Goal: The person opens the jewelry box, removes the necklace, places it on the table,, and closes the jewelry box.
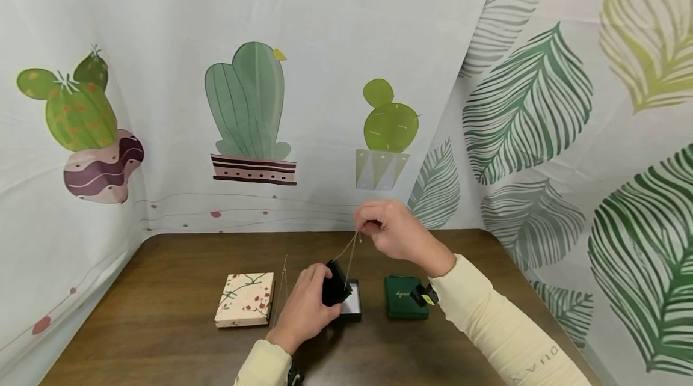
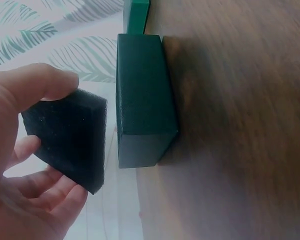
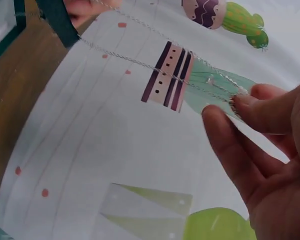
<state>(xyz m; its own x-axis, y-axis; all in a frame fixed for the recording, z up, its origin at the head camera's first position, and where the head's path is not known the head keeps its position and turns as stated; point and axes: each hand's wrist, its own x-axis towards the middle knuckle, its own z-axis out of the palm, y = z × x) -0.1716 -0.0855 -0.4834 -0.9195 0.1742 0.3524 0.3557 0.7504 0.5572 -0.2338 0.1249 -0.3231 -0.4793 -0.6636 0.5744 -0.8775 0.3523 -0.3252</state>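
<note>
My left hand (image 1: 305, 302) grips a black, fuzzy-faced box insert pad (image 1: 335, 290) between thumb and fingers, tilted over a small dark green box (image 1: 355, 309) with a pale inside. In the left wrist view the pad (image 2: 65, 135) is beside the box (image 2: 142, 90). Raised above and to the right, my right hand (image 1: 397, 232) pinches a fine chain necklace (image 1: 351, 260) between thumb and fingertips. Two strands of the chain (image 3: 135, 61) run taut from those fingertips down to the pad.
A green lid (image 1: 400, 309) with gold lettering lies to the right on the brown table (image 1: 178, 290). Left of my hands are a cream floral box (image 1: 246, 299) and another thin chain (image 1: 284, 278). A printed cloth (image 1: 325, 43) hangs behind the table.
</note>
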